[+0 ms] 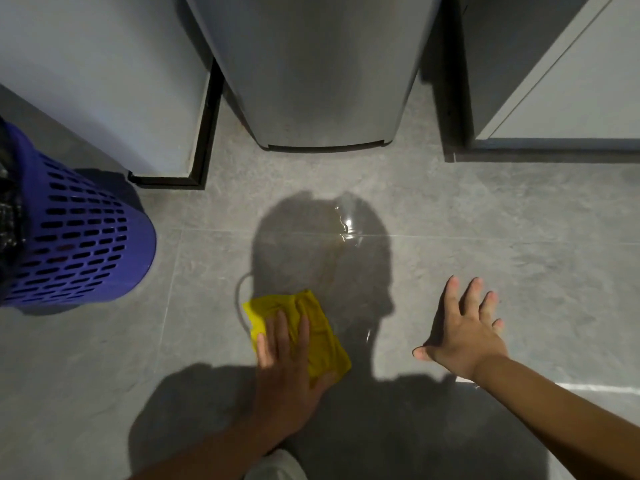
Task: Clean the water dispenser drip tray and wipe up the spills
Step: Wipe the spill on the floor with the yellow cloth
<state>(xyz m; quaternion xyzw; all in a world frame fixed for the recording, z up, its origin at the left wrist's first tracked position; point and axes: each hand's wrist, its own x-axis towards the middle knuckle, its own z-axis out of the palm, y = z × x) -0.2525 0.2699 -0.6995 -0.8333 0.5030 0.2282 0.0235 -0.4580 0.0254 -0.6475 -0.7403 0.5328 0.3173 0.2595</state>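
Spill-wiping is in hand: left hand [287, 358] presses yellow cloth [313, 327] flat, right hand [464, 334] splayed empty (bracing, likely) — next, sweep toward the puddle [346, 230].

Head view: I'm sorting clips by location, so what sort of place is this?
Likely an indoor kitchen or pantry corner: tiled floor with a spill, a steel dispenser base beside a cabinet, a blue bin.

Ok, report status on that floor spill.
Left hand flat on yellow cloth. Right hand open, empty. Water ahead of cloth, unwiped. Nothing in the way.
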